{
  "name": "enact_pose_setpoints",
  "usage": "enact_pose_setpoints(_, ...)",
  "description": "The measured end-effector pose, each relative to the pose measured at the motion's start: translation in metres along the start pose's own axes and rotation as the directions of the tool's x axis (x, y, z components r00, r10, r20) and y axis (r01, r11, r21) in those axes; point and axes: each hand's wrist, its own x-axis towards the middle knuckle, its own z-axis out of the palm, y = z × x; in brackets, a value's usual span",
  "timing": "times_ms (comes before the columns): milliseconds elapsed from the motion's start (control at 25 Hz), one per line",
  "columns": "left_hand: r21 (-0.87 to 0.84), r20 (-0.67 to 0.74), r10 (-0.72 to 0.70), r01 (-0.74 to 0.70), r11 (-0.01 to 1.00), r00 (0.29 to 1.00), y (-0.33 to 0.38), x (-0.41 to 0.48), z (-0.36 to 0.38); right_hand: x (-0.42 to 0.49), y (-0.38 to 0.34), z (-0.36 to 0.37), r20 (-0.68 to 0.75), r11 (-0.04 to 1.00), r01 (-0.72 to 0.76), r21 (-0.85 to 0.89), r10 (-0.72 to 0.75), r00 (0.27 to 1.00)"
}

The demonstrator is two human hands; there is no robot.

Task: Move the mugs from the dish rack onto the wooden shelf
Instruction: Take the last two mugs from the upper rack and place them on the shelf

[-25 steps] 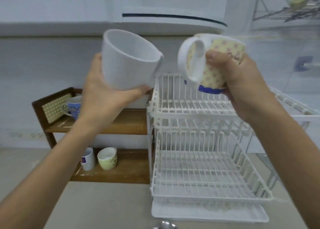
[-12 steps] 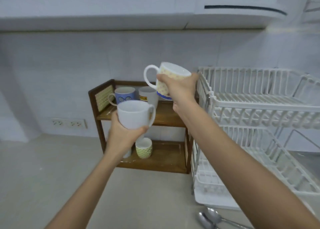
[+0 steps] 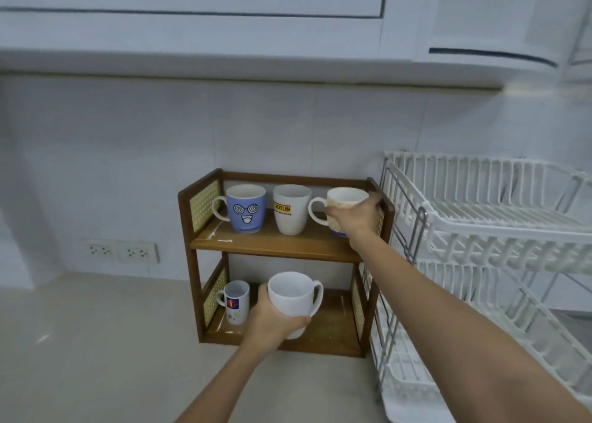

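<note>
A two-tier wooden shelf (image 3: 272,246) stands against the tiled wall. My right hand (image 3: 354,217) grips a yellow-patterned mug (image 3: 344,200) at the right end of the upper tier, handle pointing left. My left hand (image 3: 272,321) holds a plain white mug (image 3: 293,297) upright in front of the lower tier. On the upper tier stand a blue face mug (image 3: 245,209) and a white logo mug (image 3: 290,209). A small white mug (image 3: 236,302) sits at the lower tier's left. The white dish rack (image 3: 480,230) on the right shows no mugs.
White cabinets hang overhead. Wall sockets (image 3: 121,251) sit left of the shelf. The beige counter (image 3: 96,342) spreads to the left and front. The dish rack's wire frame stands close against the shelf's right side.
Both hands carried their mugs left and down from above the rack to the shelf. The patterned mug reached the upper tier; the white mug dropped to lower-tier height, hiding the green-patterned cup there.
</note>
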Motion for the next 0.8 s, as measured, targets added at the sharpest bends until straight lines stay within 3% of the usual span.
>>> enact_pose_setpoints(360, 0.011, 0.066, 0.051, -0.052, 0.999, 0.997, -0.034, 0.031, 0.033, 0.014, 0.029, 0.012, 0.061, 1.000, -0.002, -0.007, 0.003, 0.998)
enact_pose_setpoints(480, 0.005, 0.065, 0.027, -0.028, 1.000, 0.998, -0.036, 0.039, 0.044, -0.039, 0.049, 0.008, -0.050, 0.973, 0.228, 0.015, -0.227, 0.973)
enact_pose_setpoints(560, 0.022, 0.086, -0.004, 0.002, 1.000, 0.996, -0.037, 0.045, 0.053, -0.106, 0.094, 0.006, -0.050, 0.934, 0.358, -0.010, -0.358, 0.932)
enact_pose_setpoints(640, 0.055, 0.098, -0.039, 0.034, 0.998, 0.994, -0.039, 0.050, 0.062, -0.167, 0.155, -0.002, 0.081, 0.950, 0.306, -0.054, -0.301, 0.950)
enact_pose_setpoints(720, 0.093, 0.102, -0.037, 0.028, 0.995, 0.994, -0.042, 0.053, 0.072, -0.201, 0.213, -0.010, 0.287, 0.951, 0.202, -0.235, -0.131, 0.949)
enact_pose_setpoints(800, 0.113, 0.098, -0.031, 0.020, 0.993, 0.995, -0.044, 0.057, 0.086, -0.216, 0.256, -0.014, 0.497, 0.808, 0.302, -0.506, -0.013, 0.867)
